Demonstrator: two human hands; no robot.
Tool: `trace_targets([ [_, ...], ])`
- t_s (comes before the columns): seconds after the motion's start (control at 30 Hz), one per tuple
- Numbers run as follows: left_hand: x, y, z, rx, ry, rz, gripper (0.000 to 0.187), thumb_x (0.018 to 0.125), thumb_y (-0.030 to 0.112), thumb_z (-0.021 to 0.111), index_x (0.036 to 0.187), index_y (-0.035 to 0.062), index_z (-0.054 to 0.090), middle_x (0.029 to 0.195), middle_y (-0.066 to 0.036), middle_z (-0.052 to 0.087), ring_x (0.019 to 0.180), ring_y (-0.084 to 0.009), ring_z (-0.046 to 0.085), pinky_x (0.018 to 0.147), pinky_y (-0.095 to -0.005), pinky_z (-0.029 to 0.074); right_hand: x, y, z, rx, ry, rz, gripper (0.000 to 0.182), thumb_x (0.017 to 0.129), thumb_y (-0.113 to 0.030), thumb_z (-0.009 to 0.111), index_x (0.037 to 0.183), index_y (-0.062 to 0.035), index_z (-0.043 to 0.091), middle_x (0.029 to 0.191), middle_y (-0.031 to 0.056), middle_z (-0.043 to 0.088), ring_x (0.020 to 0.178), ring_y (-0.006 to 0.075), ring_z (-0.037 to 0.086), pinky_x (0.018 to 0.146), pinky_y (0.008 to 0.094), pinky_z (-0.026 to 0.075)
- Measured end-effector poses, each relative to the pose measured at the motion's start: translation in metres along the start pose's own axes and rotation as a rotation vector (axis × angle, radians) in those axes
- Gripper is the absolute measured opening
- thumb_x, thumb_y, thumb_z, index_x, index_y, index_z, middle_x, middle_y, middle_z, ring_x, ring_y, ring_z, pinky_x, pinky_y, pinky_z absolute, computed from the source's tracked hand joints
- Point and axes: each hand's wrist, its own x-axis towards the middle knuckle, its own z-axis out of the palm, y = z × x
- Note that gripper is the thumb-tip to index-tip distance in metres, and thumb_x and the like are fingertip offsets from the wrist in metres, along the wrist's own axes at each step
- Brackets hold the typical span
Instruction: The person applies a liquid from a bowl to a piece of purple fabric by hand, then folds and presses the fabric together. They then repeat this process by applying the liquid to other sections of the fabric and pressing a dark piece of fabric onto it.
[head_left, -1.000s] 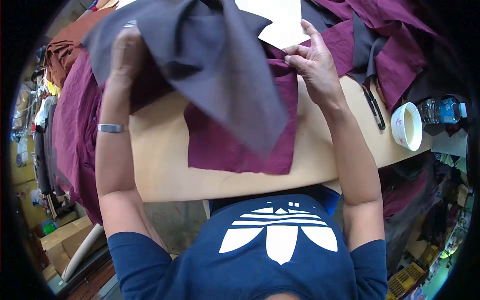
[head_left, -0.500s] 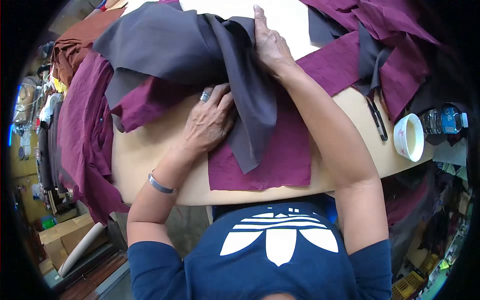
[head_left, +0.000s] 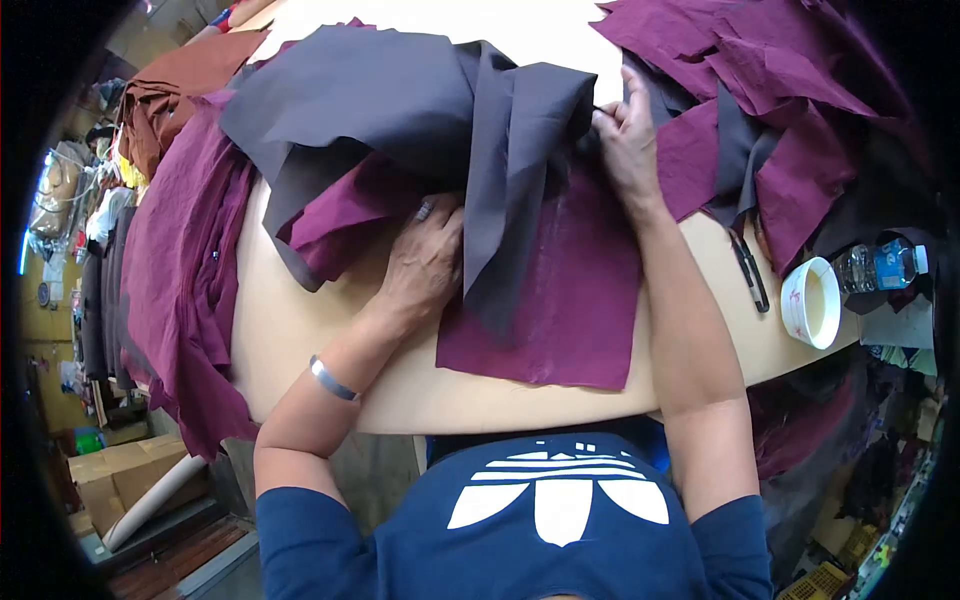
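My right hand (head_left: 630,145) pinches the edge of the dark grey cloth (head_left: 375,90) between thumb and fingers, with the index finger raised. That cloth lies bunched and folded, and one flap hangs toward me. My left hand (head_left: 425,260) rests palm down at its near edge, wearing a ring and a metal bracelet. Its fingers reach under the fold, so the fingertips are hidden. Beneath the grey cloth a maroon cloth panel (head_left: 580,300) spreads flat toward the table's near edge. Another maroon corner (head_left: 345,205) shows left of my left hand.
Maroon cloth (head_left: 185,250) drapes over the left edge of the table (head_left: 300,340), near brown cloth (head_left: 185,90). More maroon pieces (head_left: 770,70) pile at right. A black pen-like tool (head_left: 748,272), white bowl (head_left: 808,303) and water bottle (head_left: 880,268) sit on the right.
My right hand has moved right and nearer to me, drawing the grey cloth's edge with it. The right part of that cloth now spreads wider. My left hand has stayed nearly in place.
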Motion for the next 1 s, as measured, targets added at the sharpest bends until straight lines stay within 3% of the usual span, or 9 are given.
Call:
trace_targets([
  [0.03,0.004,-0.005,0.007,-0.008,0.024,0.031,0.046,0.082,0.013,0.054,0.126,0.0032,0.047,0.120,-0.022,0.049,0.109,-0.0398,0.048,0.091,-0.0433,0.042,-0.007,-0.005,0.003,-0.039,0.055,-0.016,0.061,0.080,-0.002,0.052,0.137,-0.0055,0.029,0.078,0.0156,0.063,0.073,0.0267,0.064,0.073,0.0364,0.049],
  [0.1,0.023,-0.016,0.016,-0.020,0.073,0.097,0.043,0.080,0.013,0.054,0.122,0.0047,0.050,0.106,-0.021,0.055,0.099,-0.0397,0.052,0.087,-0.0437,0.043,-0.009,-0.013,0.007,-0.065,0.037,-0.036,0.060,0.080,0.000,0.050,0.137,-0.0064,0.029,0.076,0.0152,0.062,0.071,0.0264,0.063,0.072,0.0365,0.049],
  [0.2,0.054,-0.014,0.019,-0.194,-0.082,-0.158,0.041,0.084,0.012,0.051,0.124,0.0024,0.049,0.114,-0.021,0.056,0.106,-0.0373,0.054,0.091,-0.0399,0.043,-0.011,-0.018,0.010,-0.104,0.025,-0.085,0.062,0.079,0.007,0.044,0.138,-0.0067,0.027,0.068,0.0137,0.057,0.062,0.0249,0.059,0.067,0.0362,0.048],
  [0.33,0.078,-0.016,0.040,-1.281,0.223,-0.250,0.041,0.089,0.015,0.049,0.126,-0.0010,0.047,0.123,-0.018,0.054,0.113,-0.0300,0.052,0.096,-0.0359,0.041,-0.008,-0.011,0.009,0.008,0.098,-0.069,0.065,0.078,0.008,0.043,0.139,-0.0085,0.028,0.067,0.0104,0.053,0.058,0.0190,0.051,0.063,0.0312,0.045],
  [0.47,0.094,-0.002,0.041,-1.690,0.219,-0.222,0.040,0.089,0.015,0.049,0.125,-0.0014,0.048,0.123,-0.018,0.054,0.112,-0.0292,0.053,0.095,-0.0359,0.041,-0.014,-0.016,0.002,0.046,0.075,-0.058,0.065,0.078,0.006,0.044,0.140,-0.0096,0.028,0.070,0.0080,0.053,0.061,0.0149,0.050,0.062,0.0281,0.043],
  [0.5,0.095,0.002,0.040,-1.739,0.209,-0.212,0.039,0.089,0.015,0.049,0.124,-0.0014,0.048,0.122,-0.018,0.054,0.112,-0.0291,0.053,0.094,-0.0358,0.041,-0.014,-0.021,0.000,0.031,0.056,-0.040,0.064,0.080,0.006,0.044,0.140,-0.0101,0.028,0.073,0.0073,0.056,0.065,0.0120,0.052,0.064,0.0271,0.045],
  [0.7,0.079,0.009,0.036,-1.834,0.181,-0.258,0.037,0.089,0.016,0.050,0.122,-0.0019,0.049,0.121,-0.017,0.055,0.110,-0.0279,0.054,0.093,-0.0357,0.042,-0.013,-0.038,0.001,0.759,0.028,0.154,0.055,0.087,0.006,0.042,0.139,-0.0079,0.029,0.085,0.0072,0.061,0.072,0.0076,0.058,0.066,0.0208,0.049],
  [0.93,0.063,0.015,0.032,-1.840,0.175,-0.305,0.035,0.089,0.016,0.050,0.119,-0.0025,0.051,0.120,-0.017,0.056,0.108,-0.0266,0.055,0.091,-0.0356,0.043,-0.015,-0.040,-0.008,0.851,-0.045,0.170,0.051,0.088,0.002,0.049,0.136,-0.0045,0.033,0.096,0.0068,0.062,0.071,0.0061,0.059,0.065,0.0188,0.050],
  [1.0,0.062,0.016,0.030,-1.833,0.172,-0.314,0.035,0.089,0.016,0.050,0.119,-0.0027,0.051,0.119,-0.017,0.057,0.108,-0.0263,0.055,0.090,-0.0356,0.043,-0.017,-0.037,-0.007,0.806,-0.064,0.147,0.048,0.091,0.001,0.043,0.137,-0.0055,0.032,0.091,0.0081,0.063,0.074,0.0075,0.060,0.066,0.0208,0.051],
])
